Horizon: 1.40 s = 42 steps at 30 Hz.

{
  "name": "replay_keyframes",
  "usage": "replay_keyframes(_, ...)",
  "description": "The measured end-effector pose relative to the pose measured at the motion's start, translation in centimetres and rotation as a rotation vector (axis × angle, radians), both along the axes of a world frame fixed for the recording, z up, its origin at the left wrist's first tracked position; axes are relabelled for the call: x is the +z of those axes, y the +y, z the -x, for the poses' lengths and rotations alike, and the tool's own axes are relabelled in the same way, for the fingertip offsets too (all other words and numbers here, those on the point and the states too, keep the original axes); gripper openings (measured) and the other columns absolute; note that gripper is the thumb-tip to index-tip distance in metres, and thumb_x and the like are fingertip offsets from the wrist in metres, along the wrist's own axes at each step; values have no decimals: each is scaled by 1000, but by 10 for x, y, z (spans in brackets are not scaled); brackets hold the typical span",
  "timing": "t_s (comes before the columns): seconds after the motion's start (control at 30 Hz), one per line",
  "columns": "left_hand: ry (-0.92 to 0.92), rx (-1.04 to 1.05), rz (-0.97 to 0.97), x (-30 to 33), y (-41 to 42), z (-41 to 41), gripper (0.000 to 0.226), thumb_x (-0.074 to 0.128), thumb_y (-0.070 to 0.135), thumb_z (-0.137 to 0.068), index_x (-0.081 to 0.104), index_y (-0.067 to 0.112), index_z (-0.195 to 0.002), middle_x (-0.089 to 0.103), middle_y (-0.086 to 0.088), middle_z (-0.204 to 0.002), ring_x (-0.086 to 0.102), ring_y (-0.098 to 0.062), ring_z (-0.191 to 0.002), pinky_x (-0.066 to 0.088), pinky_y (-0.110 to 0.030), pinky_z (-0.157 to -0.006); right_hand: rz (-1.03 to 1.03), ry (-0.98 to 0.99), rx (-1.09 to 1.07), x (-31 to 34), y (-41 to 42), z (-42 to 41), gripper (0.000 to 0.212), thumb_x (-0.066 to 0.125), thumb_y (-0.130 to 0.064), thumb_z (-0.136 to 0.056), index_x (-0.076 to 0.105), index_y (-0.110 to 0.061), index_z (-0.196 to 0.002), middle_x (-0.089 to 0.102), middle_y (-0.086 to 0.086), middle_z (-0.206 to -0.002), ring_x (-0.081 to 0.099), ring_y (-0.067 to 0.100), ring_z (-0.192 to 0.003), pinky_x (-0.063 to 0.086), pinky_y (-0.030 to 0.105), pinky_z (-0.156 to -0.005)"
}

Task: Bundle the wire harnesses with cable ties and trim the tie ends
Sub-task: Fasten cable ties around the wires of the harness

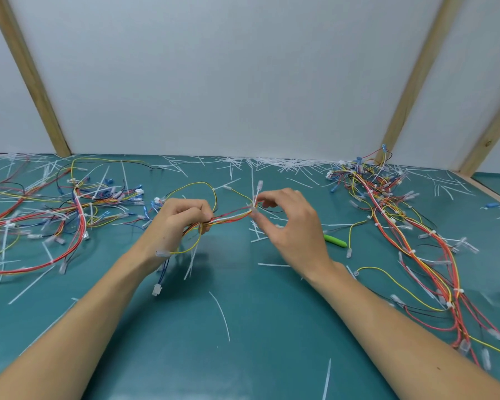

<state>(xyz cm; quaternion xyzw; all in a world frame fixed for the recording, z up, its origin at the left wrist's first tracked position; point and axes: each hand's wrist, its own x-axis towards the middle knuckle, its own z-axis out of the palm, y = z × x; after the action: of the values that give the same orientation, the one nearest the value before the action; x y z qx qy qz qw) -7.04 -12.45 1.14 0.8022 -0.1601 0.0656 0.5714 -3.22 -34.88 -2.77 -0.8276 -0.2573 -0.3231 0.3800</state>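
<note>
Harnesses already tied lie in a heap [55,209] at the left of the green worktop [243,327], red, yellow and blue wires crossing one another with white tie tails sticking out, probably set aside there to keep them apart from the work in hand. Just right of that heap, the left hand [179,219] has its fingers curled round the wire harness [228,217], gripping it where the strands run together; this seems meant to hold the bundle taut and raised off the worktop so the other hand can work on it. A yellow loop rises behind the fist and loose connectors hang below the wrist. At the harness's far end a white cable tie [255,201] wraps the strands, its tail pointing up. The right hand [289,226] pinches at that tie between thumb and fingertips, the remaining fingers loosely curved, so the grip looks set for pulling the tie snug. A green-handled tool [335,241], likely the cutter, lies near the right hand. Further right, a second long heap of harnesses [410,235] runs from the back wall towards the near edge. Trimmed tie ends [286,163] litter the worktop, thickest along the wall. No container is in view.
</note>
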Motion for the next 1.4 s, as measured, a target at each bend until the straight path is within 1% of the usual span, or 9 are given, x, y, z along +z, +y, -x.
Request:
replay_keyframes(0.17,-37,-108,-181,-4,-1,6,20,50,33,-66,55,19,-52,54,4,-56,46,-7,-61,35,-18,-63,36,25,34,-1,3,0,16,77,-26,-92,77,-21,-107,67,-6,-92,59,18,-90,50,45,-83)
replay_keyframes(0.3,-44,-54,-401,-11,-8,8,16,56,24,-71,67,19,-61,65,5,-67,60,-13,-77,43,-31,-76,123,-61,17,1,2,2,7,76,-23,-92,81,-20,-96,66,-3,-84,55,21,-83,47,42,-75)
replay_keyframes(0.4,-46,-29,-305,-12,-15,10,19,60,33,-81,75,25,-75,72,5,-76,64,-15,-85,46,-33,-87,240,-216,-28,6,4,3,5,79,-22,-90,82,-19,-93,66,-1,-81,58,26,-80,41,34,-69)
replay_keyframes(0.53,-123,-33,-204,-13,-27,13,25,70,47,-84,76,24,-76,69,8,-71,57,-11,-73,43,-29,-80,285,-320,-21,6,11,10,14,70,-21,-93,80,-11,-96,69,2,-82,62,30,-79,47,36,-68)
replay_keyframes(0.7,-103,-65,-154,-12,-31,14,12,79,37,-83,79,25,-82,73,1,-71,61,-17,-67,48,-34,-72,98,-208,-35,8,11,13,22,63,-29,-90,72,-14,-103,70,-8,-84,61,12,-76,48,35,-71)
replay_keyframes(0.87,-3,-159,-134,-12,-31,17,13,76,16,-89,72,19,-77,63,-1,-56,56,-11,-54,47,-26,-60,-45,59,-86,-1,9,6,33,78,-33,-89,59,-31,-116,64,-33,-85,66,0,-77,56,36,-71)
replay_keyframes(1.1,166,-323,-272,-12,-29,19,11,72,8,-87,67,9,-78,61,-1,-60,49,-9,-52,40,-14,-55,-45,196,-252,-7,-2,-8,44,76,-58,-83,60,-32,-114,62,-14,-67,61,10,-67,50,38,-64)
replay_keyframes(1.27,206,-346,-306,-16,-26,16,10,76,11,-86,69,9,-79,60,0,-63,50,-10,-58,39,-13,-56,100,251,-349,-6,-2,-7,64,44,-89,-76,68,-32,-94,53,-11,-57,56,14,-64,33,32,-56)
replay_keyframes(1.4,201,-372,-299,-13,-24,15,3,74,17,-85,75,14,-84,60,-2,-64,49,-8,-59,38,-13,-58,-51,246,-168,-5,-1,-4,39,65,-67,-89,68,-28,-86,65,-14,-66,62,7,-66,48,36,-62)
